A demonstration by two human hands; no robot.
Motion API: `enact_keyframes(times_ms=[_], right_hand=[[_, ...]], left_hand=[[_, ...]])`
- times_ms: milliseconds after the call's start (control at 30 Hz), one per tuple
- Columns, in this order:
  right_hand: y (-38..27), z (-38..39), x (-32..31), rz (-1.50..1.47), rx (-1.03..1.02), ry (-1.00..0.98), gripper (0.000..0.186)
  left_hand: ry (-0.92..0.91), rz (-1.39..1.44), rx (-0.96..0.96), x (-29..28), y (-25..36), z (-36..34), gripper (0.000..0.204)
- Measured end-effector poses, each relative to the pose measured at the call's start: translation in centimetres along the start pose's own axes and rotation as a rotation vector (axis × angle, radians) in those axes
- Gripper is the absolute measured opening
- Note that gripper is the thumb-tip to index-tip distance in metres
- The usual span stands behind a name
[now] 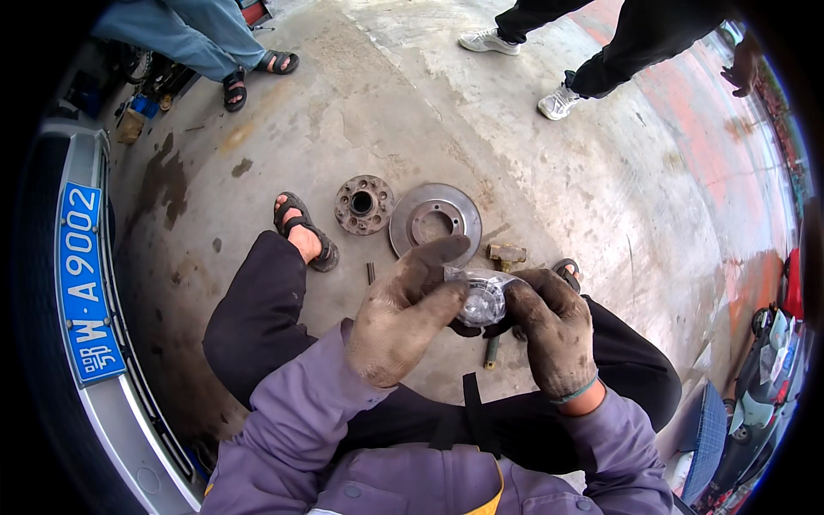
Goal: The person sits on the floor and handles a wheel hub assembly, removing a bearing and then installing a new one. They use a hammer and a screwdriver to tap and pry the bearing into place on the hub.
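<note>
Round metal part (484,302) in clear plastic, perhaps a bearing; glare on the wrap blurs detail. Raised above the concrete floor (300,142), between two soiled gloved hands. Left hand (399,319) partly curled, thumb and fingers pinching its left side; right hand (554,330) likewise curled, gripping the right side. Beyond: metal disc (420,225), flanged hub (364,223) just beside it, hammer (506,252) to the right.

The left forearm (296,429) points toward 1 o'clock, the right forearm (620,446) toward 11. Gloved, the left hand (397,322) and right hand (556,333) face each other, fingers (443,250) bent, 2 thumbs (441,305) pressed inward.
</note>
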State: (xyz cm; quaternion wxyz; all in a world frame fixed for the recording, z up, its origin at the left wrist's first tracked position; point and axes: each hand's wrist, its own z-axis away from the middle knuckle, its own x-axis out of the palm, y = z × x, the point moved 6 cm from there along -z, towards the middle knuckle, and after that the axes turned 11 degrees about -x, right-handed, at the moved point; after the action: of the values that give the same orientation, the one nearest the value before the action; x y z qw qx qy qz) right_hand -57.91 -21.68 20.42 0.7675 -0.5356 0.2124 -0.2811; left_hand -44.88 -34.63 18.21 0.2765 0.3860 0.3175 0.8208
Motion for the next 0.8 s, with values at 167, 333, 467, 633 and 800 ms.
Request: enact_keyframes(times_ms=[167, 333, 467, 633, 800], right_hand=[[-3.3, 1.3, 0.3, 0.802, -0.992, 0.136, 0.04], [-2.2, 1.0, 2.0, 0.87, -0.926, 0.004, 0.028], [-2.1, 1.0, 1.3, 0.878, -0.898, -0.05, 0.023], [-2.4, 1.4, 1.0, 0.724, -1.02, 0.011, 0.022], [-0.2, 0.1, -2.8, 0.268, -0.245, 0.291, 0.014]], left_hand=[[0.045, 0.038, 0.101, 0.4, -1.0, -0.4, 0.048], [0.109, -0.247, 0.161, 0.4, -1.0, 0.3, 0.048], [0.14, -0.579, 0.274, 1.7, -0.1, 1.1, 0.048], [0.163, -0.022, 0.152, 0.0, -2.1, -0.3, 0.046], [0.262, 0.046, 0.185, -1.7, -0.9, -0.7, 0.046]])
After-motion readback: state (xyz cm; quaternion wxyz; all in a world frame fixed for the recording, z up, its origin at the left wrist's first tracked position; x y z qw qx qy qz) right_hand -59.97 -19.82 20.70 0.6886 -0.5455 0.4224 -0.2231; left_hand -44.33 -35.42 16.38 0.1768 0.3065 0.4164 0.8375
